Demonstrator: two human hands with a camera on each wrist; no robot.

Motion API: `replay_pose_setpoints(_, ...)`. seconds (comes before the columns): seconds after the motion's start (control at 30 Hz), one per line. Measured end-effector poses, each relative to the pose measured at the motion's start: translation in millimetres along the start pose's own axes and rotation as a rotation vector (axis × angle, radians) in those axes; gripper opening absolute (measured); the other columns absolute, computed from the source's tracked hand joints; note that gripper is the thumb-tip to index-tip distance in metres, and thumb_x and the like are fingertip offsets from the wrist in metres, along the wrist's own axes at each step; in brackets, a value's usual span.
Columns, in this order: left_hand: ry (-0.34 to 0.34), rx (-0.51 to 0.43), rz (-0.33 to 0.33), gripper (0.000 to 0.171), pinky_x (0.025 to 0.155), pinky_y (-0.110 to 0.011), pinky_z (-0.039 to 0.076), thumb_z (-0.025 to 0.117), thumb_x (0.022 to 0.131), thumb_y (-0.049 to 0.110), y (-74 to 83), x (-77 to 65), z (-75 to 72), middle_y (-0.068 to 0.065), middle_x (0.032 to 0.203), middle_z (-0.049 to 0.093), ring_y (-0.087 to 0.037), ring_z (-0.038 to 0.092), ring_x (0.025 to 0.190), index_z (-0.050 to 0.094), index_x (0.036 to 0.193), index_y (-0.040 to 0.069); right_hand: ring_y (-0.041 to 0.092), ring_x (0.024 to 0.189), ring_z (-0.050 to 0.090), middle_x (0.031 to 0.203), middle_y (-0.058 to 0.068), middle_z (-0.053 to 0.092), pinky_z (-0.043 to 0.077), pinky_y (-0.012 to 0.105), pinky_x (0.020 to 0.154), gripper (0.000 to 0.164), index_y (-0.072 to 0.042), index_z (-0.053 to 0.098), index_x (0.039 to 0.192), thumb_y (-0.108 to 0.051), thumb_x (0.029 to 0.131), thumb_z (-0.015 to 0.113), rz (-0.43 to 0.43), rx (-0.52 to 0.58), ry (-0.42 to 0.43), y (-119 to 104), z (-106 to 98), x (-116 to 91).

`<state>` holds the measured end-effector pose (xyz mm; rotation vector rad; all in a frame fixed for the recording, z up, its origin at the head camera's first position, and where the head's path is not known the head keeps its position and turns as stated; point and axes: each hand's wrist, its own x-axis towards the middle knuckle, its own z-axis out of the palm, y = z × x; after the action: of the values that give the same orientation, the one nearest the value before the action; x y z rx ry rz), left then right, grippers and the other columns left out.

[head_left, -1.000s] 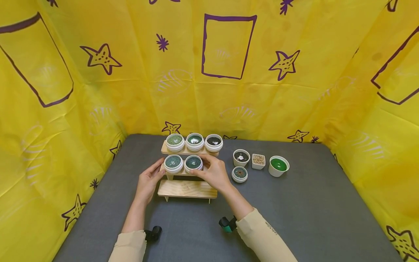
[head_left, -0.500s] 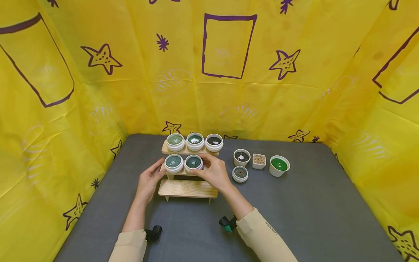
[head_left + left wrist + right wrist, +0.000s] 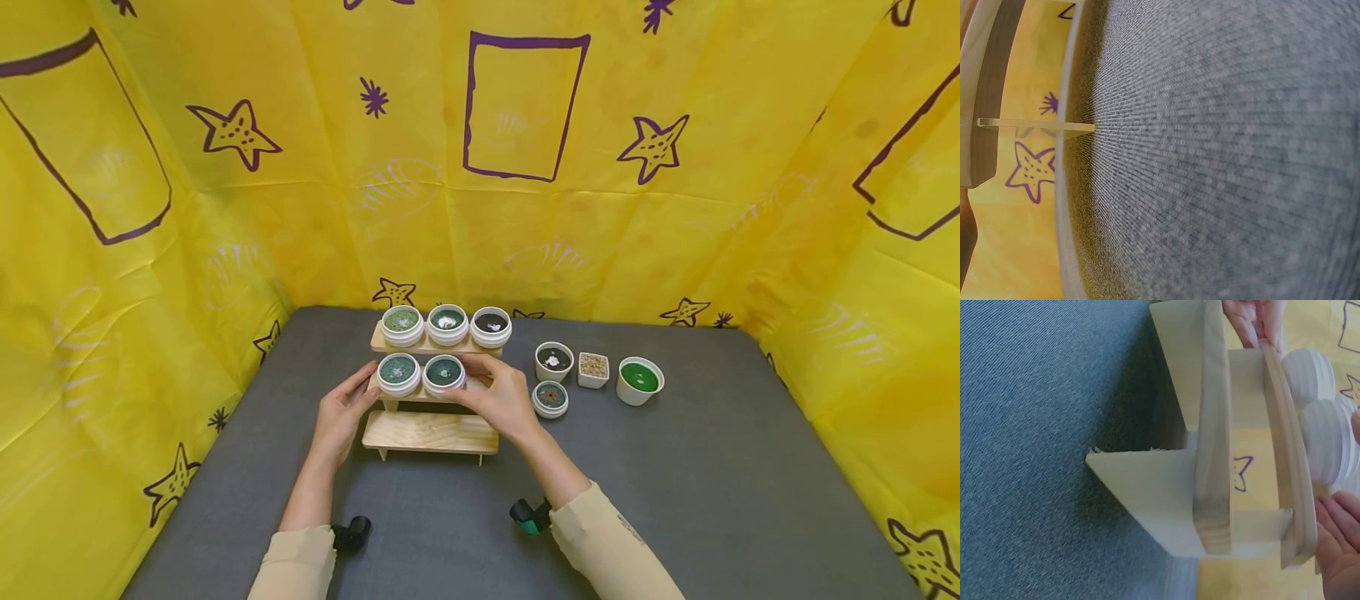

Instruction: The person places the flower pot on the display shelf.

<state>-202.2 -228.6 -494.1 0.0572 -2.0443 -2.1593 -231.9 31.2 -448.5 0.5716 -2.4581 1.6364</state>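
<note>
Along the grey bench (image 3: pixel 675 500) the stand (image 3: pixel 442 427) stretches left-right, low step (image 3: pixel 416 437) foremost; only right wrist shows its slanted panel (image 3: pixel 1154 494) broadside. I can't tell whether left hand (image 3: pixel 337 419) or right hand (image 3: pixel 501 400) grips.

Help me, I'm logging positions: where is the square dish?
In the head view, the square dish sits right of the wooden stand, between the dark-filled cup and the green-filled cup.

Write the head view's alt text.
The left hand and right hand flank two white jars on the middle step of a wooden stand. Three more jars sit above; four small containers rest right of it on a grey table.
</note>
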Motion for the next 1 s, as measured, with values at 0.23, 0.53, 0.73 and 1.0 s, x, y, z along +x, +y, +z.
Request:
replay_pose_setpoints(0.23,-0.001,-0.002,0.000,0.054,0.101,-0.003,0.044,0.060,0.096,0.001,0.2,-0.3,0.3,-0.028,0.154,0.037,0.023,0.051,0.113,0.041,0.144,-0.012,0.029,0.108,0.071,0.113,0.017,0.074,0.059,0.035,0.097,0.061,-0.005,0.069,0.118,-0.024,0.065,0.093,0.004,0.068,0.060,9,-10,-7)
replay_pose_setpoints(0.53,0.004,0.000,0.008,0.054,0.103,-0.004,0.042,0.061,0.095,0.000,-0.3,0.1,0.0,-0.030,0.153,0.036,0.022,0.052,0.114,0.041,0.144,-0.012,0.026,0.112,0.070,0.119,0.008,0.073,0.059,0.037,0.097,0.052,-0.010,0.070,0.118,-0.023,0.072,0.089,0.012,0.026,0.116,17,-29,-17)
replay_pose_setpoints(0.73,0.009,0.000,0.003,0.053,0.103,-0.004,0.042,0.060,0.095,0.000,0.2,-0.1,0.3,-0.029,0.153,0.036,0.022,0.052,0.113,0.041,0.143,-0.012,0.027,0.113,0.069,0.120,0.011,0.073,0.058,0.039,0.100,0.052,-0.009,0.070,0.119,-0.023,0.073,0.089,0.033,0.005,0.148,27,-42,-22)
replay_pose_setpoints(1.0,0.010,0.006,-0.004,0.053,0.103,-0.004,0.042,0.060,0.095,0.000,0.3,-0.3,0.9,-0.029,0.153,0.035,0.023,0.051,0.113,0.041,0.144,-0.012,0.028,0.115,0.069,0.122,0.013,0.072,0.057,0.045,0.101,0.054,-0.011,0.070,0.119,-0.024,0.071,0.090,0.098,0.013,0.177,39,-57,-27)
